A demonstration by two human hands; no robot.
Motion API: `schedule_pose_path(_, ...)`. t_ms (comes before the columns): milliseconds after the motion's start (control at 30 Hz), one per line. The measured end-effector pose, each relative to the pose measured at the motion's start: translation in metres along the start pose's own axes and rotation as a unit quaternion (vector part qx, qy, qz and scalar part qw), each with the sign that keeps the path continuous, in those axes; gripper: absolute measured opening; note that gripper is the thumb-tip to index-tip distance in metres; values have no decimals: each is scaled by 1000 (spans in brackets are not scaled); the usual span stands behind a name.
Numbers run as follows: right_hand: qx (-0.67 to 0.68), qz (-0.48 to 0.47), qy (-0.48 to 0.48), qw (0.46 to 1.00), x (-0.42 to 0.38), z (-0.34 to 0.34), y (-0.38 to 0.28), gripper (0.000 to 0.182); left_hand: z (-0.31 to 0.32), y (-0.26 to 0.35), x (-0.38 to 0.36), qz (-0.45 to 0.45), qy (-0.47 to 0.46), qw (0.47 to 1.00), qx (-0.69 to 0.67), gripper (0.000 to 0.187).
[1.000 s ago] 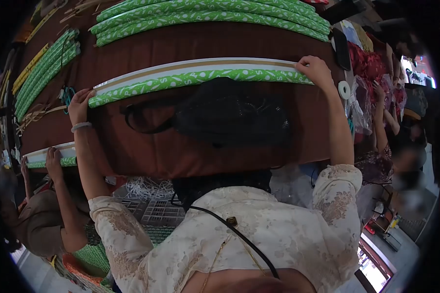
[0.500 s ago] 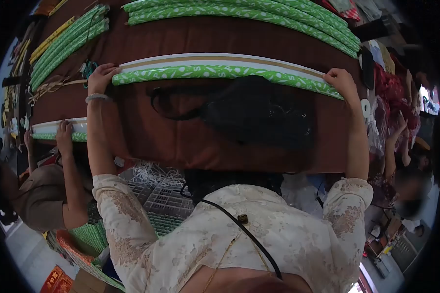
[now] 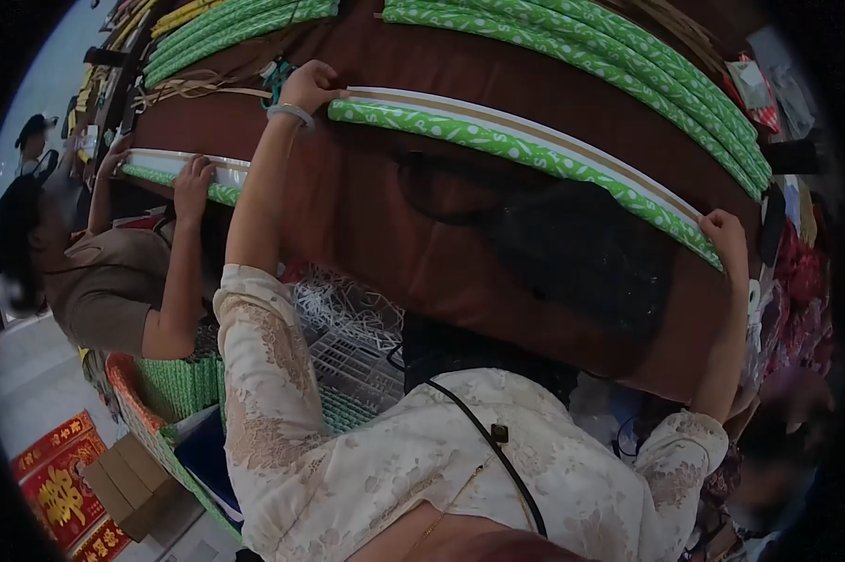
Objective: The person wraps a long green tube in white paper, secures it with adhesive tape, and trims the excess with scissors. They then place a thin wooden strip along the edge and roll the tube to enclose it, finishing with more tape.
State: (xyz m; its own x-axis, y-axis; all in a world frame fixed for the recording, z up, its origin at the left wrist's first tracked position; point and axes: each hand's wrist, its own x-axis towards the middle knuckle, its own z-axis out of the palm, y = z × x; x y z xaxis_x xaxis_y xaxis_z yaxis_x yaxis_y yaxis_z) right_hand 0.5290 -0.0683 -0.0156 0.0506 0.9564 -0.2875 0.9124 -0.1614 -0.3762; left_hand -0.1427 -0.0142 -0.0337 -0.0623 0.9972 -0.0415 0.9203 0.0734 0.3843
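Pinching the left end of the patterned green strip (image 3: 535,156) between thumb and fingers of the left hand (image 3: 333,92) at 11 o'clock, and grasping the right end with the right hand (image 3: 711,225) near 3 o'clock. Holding that strip, with its white and brown bands along the upper side, in a slant over the brown-covered table (image 3: 348,211), between the green rolls (image 3: 572,56) toward 1 o'clock and the dark strapped bag (image 3: 577,248) toward 2 o'clock. Near the left hand, also at 11 o'clock, teal handles (image 3: 277,77); toward 10 o'clock, a co-worker's hand (image 3: 193,183) on another strip (image 3: 155,167).
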Motion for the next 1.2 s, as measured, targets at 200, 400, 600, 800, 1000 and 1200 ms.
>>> schedule_pose_path(200,0,-8,-4,1000,3,-1,2,28,-6,16,2,49,-50,995,-65,37)
schedule_pose_path(400,16,-29,4,999,6,1,7,28,-9,5,11,-77,-117,985,-105,43)
schedule_pose_path(600,24,-20,-8,999,4,0,3,28,-6,7,14,-58,-113,986,-112,32)
schedule_pose_path(800,31,-23,-14,999,8,1,6,28,-19,60,3,-23,14,998,55,15)
schedule_pose_path(1000,20,-29,-11,999,6,-1,4,26,2,136,0,261,93,959,-54,16)
schedule_pose_path(1200,-4,-10,-13,1000,1,-6,-8,25,34,187,-8,428,-47,899,-87,12)
